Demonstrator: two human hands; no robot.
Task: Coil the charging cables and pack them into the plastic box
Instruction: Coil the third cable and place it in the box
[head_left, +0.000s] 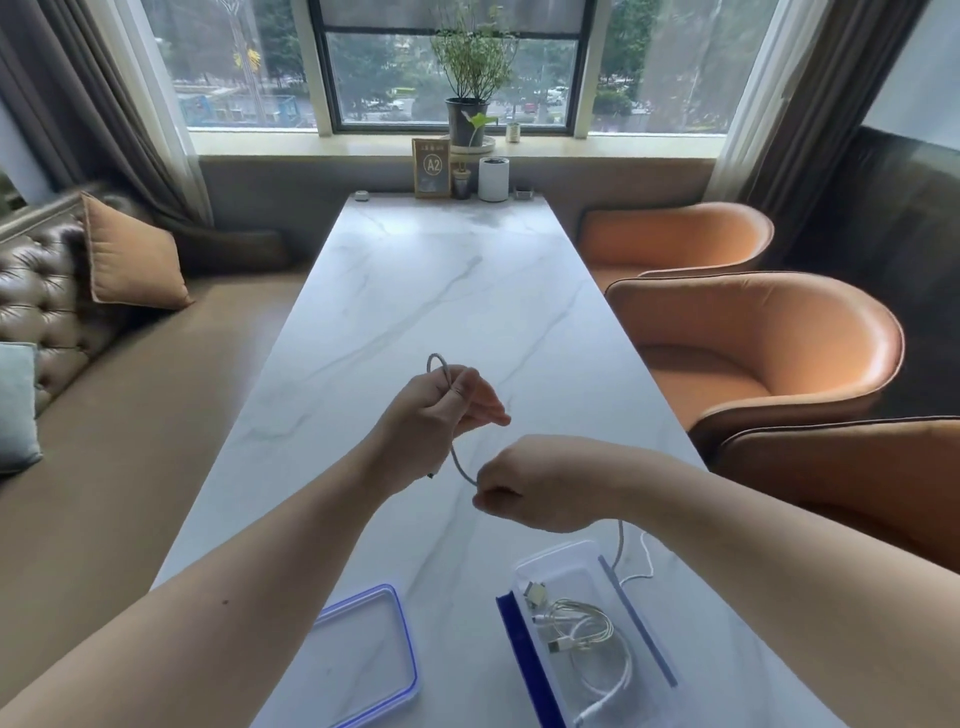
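- While both hands are hanging above the marble bench (441, 270), a grey braided cable (458, 464) is stretching between them. Its visible run is bowing from the farther left hand down toward the nearer right hand.
- Above the left hand the cable is arching into a small loop pointing away from the person. A dark plug tip is poking out below that hand, pointing down.
- Past the right hand what looks like the same cable is dropping under the wrist and trailing onto the bench behind the plastic box.
- The left hand (436, 410) is pinching the cable between thumb and curled fingers, its other fingers reaching loosely to the right.
- The right hand (524, 491) is clenching the cable in a fist, its back turned up, with the cord entering at the thumb side.
- The left forearm is coming in from the lower left and rising diagonally. The right forearm is crossing in from the right edge with the wrist bent inward.
- The clear plastic box (563, 564) is sitting open on the near right part of the bench, its long axis running away from the person. Blue clips are lining its long sides, and coiled white cables (592, 623) are lying inside.
- Its blue-rimmed lid (363, 660) is lying flat to the left of the box, apart from it.
- A thin white cable (645, 564) is lying on the bench just beyond the box.
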